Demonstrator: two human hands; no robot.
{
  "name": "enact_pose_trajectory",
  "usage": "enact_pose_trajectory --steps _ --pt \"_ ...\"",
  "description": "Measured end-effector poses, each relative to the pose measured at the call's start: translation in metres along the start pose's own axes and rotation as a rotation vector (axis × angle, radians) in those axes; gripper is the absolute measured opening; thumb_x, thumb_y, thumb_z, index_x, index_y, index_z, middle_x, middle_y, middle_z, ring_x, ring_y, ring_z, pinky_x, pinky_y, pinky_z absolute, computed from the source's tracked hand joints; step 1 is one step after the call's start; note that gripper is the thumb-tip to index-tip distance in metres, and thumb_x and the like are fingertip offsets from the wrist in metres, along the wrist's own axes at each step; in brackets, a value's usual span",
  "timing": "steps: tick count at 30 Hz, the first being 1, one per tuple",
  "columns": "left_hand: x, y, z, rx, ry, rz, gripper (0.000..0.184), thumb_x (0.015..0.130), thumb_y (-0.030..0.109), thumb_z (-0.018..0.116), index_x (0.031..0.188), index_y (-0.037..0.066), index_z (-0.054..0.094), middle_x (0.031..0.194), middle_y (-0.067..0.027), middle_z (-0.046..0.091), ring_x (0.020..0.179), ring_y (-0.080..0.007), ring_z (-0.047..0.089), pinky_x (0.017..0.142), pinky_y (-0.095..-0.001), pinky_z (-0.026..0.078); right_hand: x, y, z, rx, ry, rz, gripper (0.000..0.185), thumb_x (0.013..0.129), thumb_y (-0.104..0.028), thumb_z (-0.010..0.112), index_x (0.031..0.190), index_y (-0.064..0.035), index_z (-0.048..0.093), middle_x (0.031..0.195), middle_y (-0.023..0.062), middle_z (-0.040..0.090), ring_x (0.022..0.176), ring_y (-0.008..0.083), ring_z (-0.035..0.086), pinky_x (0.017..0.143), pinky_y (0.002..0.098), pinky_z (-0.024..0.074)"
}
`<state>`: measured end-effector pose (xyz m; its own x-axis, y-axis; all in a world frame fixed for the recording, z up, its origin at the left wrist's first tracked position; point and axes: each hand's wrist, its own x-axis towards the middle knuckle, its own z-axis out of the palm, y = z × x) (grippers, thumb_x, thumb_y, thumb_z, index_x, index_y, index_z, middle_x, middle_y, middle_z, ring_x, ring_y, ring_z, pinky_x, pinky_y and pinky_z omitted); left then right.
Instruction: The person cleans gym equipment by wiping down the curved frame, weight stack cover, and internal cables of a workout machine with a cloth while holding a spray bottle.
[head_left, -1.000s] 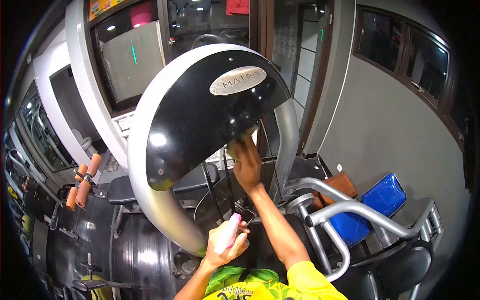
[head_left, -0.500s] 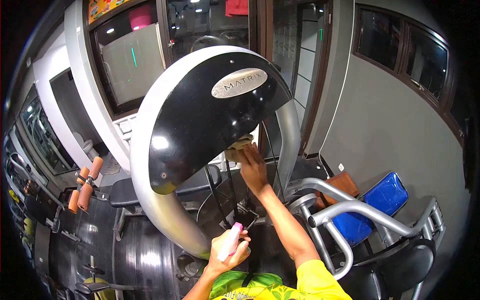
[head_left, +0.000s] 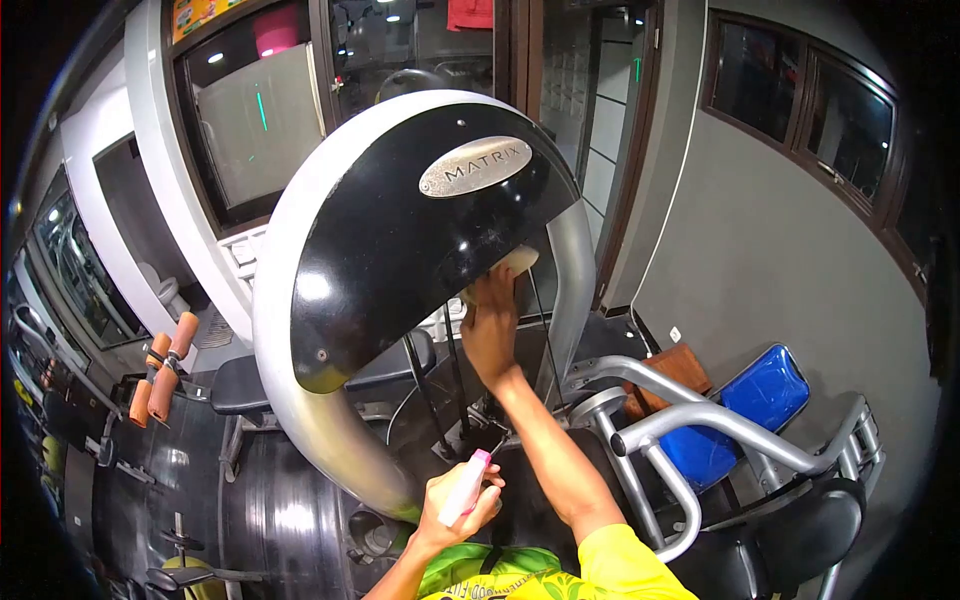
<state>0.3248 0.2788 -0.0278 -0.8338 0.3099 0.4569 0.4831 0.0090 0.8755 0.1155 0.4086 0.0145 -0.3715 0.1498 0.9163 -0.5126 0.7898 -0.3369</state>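
Observation:
My left hand [head_left: 452, 505] is closed around a white bottle [head_left: 463, 492] with a pink top, held low in front of my body. Higher up, my right hand [head_left: 490, 325] reaches to the lower edge of the black panel [head_left: 400, 230] on a gym machine. Its fingers press a pale cloth [head_left: 520, 261] at that edge, and part of the cloth is hidden behind them. An oval MATRIX plate [head_left: 476, 167] sits on the panel, which a curved silver frame [head_left: 275, 290] surrounds. Dark rods [head_left: 428, 390] run down below the panel.
Silver machine bars [head_left: 720, 420] and a blue pad [head_left: 765, 385] stand to the right, beside a grey wall [head_left: 790, 260]. At left are a black bench [head_left: 240, 385] and orange foam rollers [head_left: 162, 390]. Glass doors [head_left: 415, 50] rise behind the machine.
My right hand has moved slightly left and up, its fingers now reaching under the panel edge, with the cloth showing farther right. My left hand still holds the bottle. The view has shifted slightly.

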Motion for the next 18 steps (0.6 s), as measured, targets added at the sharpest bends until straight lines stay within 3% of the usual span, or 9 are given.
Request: enact_pose_trajectory --steps 2,5,9,11,12,14,15,18 --pt "0.003 0.003 0.001 0.007 0.002 0.009 0.028 0.08 0.0 0.068 0.106 -0.007 0.06 0.09 -0.0128 0.068 0.076 -0.0176 0.069 0.066 -0.0269 0.054 -0.015 0.004 0.0 0.017 -0.106 0.008 0.059 0.07 0.01 0.059 0.128 0.0071 0.048 0.13 0.0311 0.047 0.128 0.0466 0.04 0.109 0.0488 0.0344" --pt "0.007 0.014 0.0 0.036 -0.014 0.045 0.027 0.08 0.0 0.068 0.105 -0.006 0.06 0.087 -0.0122 0.068 0.073 -0.017 0.069 0.065 -0.0262 0.054 -0.022 -0.002 -0.004 0.089 -0.168 -0.001 0.058 0.071 0.014 0.055 0.127 0.0021 0.052 0.132 0.0287 0.048 0.115 0.0422 0.054 0.095 0.0427 0.0487" --pt "0.007 0.017 0.0 0.05 -0.018 0.13 0.025 0.081 -0.001 0.067 0.104 -0.006 0.061 0.084 -0.0113 0.069 0.068 -0.0154 0.068 0.062 -0.0255 0.053 -0.016 -0.006 -0.012 0.241 -0.273 0.182 0.051 0.069 0.013 0.055 0.119 0.0013 0.058 0.129 0.0243 0.052 0.114 0.0411 0.055 0.095 0.0429 0.0492" --pt "0.005 0.018 -0.001 0.055 -0.023 0.117 0.025 0.081 -0.001 0.067 0.104 -0.006 0.061 0.084 -0.0114 0.069 0.066 -0.0149 0.067 0.061 -0.0253 0.053 -0.001 -0.002 -0.005 0.105 -0.051 -0.254 0.043 0.069 0.011 0.056 0.109 -0.0011 0.063 0.121 0.0198 0.057 0.113 0.0377 0.056 0.096 0.0409 0.0488" --pt "0.004 0.019 -0.002 0.056 -0.026 0.104 0.024 0.081 -0.001 0.067 0.104 -0.006 0.061 0.084 -0.0114 0.069 0.065 -0.0145 0.067 0.06 -0.0252 0.053 0.006 -0.001 -0.005 0.108 -0.051 -0.255 0.043 0.069 0.011 0.056 0.109 -0.0011 0.063 0.121 0.0198 0.057 0.113 0.0377 0.056 0.096 0.0409 0.0488" --pt "0.003 0.019 -0.002 0.068 -0.018 0.106 0.025 0.081 -0.002 0.067 0.104 -0.006 0.061 0.084 -0.0111 0.069 0.064 -0.0141 0.067 0.06 -0.0251 0.053 0.019 0.001 -0.01 -0.107 -0.234 -0.335 0.024 0.077 -0.005 0.061 0.101 -0.0032 0.065 0.112 0.0147 0.062 0.114 0.0323 0.057 0.104 0.0423 0.0428" --pt "0.002 0.019 -0.002 0.078 -0.016 0.108 0.025 0.081 -0.002 0.066 0.105 -0.006 0.061 0.084 -0.0108 0.069 0.063 -0.0138 0.067 0.059 -0.025 0.053 0.02 0.004 -0.009 -0.111 -0.214 -0.378 0.024 0.079 -0.01 0.06 0.102 -0.0048 0.065 0.115 0.0137 0.061 0.117 0.0313 0.054 0.108 0.0431 0.0383" --pt "0.002 0.018 -0.001 0.02 -0.033 0.076 0.025 0.081 -0.002 0.066 0.105 -0.006 0.061 0.084 -0.0105 0.069 0.062 -0.0133 0.066 0.058 -0.0247 0.053 0.014 0.024 -0.015 -0.14 -0.207 -0.458 0.028 0.078 -0.01 0.059 0.105 -0.006 0.065 0.117 0.0127 0.061 0.12 0.0294 0.053 0.109 0.042 0.0368"
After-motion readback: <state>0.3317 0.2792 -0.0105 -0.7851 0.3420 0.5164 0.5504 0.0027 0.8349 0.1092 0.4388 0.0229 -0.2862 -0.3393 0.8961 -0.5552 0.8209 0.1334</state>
